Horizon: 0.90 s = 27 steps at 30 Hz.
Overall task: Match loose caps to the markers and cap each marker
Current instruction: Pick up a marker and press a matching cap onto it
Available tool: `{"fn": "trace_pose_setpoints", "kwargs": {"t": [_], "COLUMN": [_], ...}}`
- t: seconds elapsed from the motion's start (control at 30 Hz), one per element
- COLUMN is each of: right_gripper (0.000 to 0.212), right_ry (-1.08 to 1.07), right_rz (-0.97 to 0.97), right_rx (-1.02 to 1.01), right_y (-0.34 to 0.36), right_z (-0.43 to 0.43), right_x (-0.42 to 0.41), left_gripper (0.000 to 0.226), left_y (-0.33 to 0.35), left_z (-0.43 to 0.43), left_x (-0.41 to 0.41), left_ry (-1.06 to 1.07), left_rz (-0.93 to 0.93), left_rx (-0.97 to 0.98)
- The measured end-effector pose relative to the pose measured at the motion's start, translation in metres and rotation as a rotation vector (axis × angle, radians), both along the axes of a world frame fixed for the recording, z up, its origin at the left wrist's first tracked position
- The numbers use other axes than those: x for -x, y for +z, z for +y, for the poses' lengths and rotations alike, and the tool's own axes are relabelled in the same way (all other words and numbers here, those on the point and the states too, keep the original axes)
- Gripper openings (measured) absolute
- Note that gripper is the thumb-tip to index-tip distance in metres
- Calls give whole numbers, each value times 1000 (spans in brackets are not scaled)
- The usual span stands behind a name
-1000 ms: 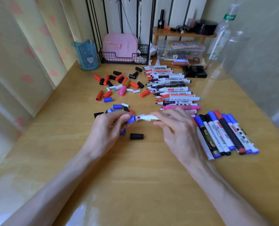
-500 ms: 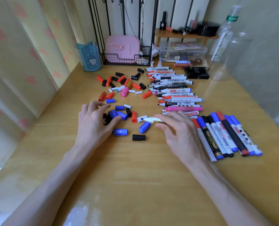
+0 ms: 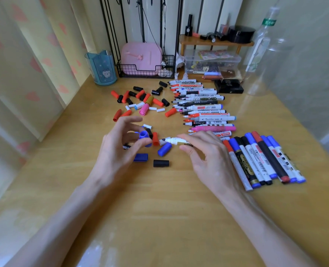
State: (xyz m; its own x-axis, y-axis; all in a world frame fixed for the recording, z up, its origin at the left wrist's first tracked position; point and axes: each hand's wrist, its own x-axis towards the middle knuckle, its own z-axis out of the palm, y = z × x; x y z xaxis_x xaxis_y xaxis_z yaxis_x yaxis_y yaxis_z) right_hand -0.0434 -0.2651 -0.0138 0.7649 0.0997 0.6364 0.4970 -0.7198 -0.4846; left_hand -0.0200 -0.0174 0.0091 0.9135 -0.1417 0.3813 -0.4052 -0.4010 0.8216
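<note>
The marker [image 3: 176, 141] lies sideways, left to right, near the middle of the table [image 3: 159, 209]. Its black tip points left, toward the left hand [image 3: 119, 151]. Its body is round, white and smooth, with a gold band next to the fingers. The right hand [image 3: 208, 157] holds the back part, with thumb and fingers curled round it. The tip end sticks out free. I cannot tell if the marker touches the table.

The left hand pinches a blue cap [image 3: 144, 138] between the thumb and a finger. The cap is a short plastic tube, and its open hole faces up and away. The other fingers are spread out and lifted. The cap is near the tip but apart from it, and a red cap [image 3: 155, 138] sits between them.

A fat blue cap [image 3: 164, 149] lies just below the tip. A black cap [image 3: 161, 163] lies a bit nearer. More loose caps [image 3: 140, 101] sit in a heap farther back.

The open markers [image 3: 202, 105] lie in a row with their tips pointing left. The capped markers [image 3: 263, 157] lie side by side on the right. The table is shiny yellow wood. Both bare arms reach in from below.
</note>
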Motion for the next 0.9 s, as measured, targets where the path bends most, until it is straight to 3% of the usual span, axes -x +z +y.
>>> {"fn": "trace_pose_setpoints", "kwargs": {"t": [0.17, 0.37, 0.43, 0.57, 0.7, 0.9], "right_gripper": [25, 25, 25, 26, 26, 25], "right_ry": [64, 71, 74, 82, 79, 85], "right_rz": [-35, -57, -58, -54, -49, -47], "right_rx": [-23, -57, -74, -76, -68, 3], "right_y": [4, 4, 4, 4, 4, 1], "right_z": [2, 2, 1, 2, 1, 0], "right_x": [2, 2, 1, 2, 1, 0], "left_gripper": [21, 8, 12, 41, 25, 25], "left_y": [-5, -5, -8, -14, -18, -15], "left_z": [-10, -15, -13, -11, -10, -9], "left_x": [4, 12, 11, 7, 4, 3], "left_ry": [-102, -198, -213, -170, -126, -134], "left_rz": [-89, 59, -4, -55, -79, -129], "left_rx": [4, 79, 29, -180, -221, -217]}}
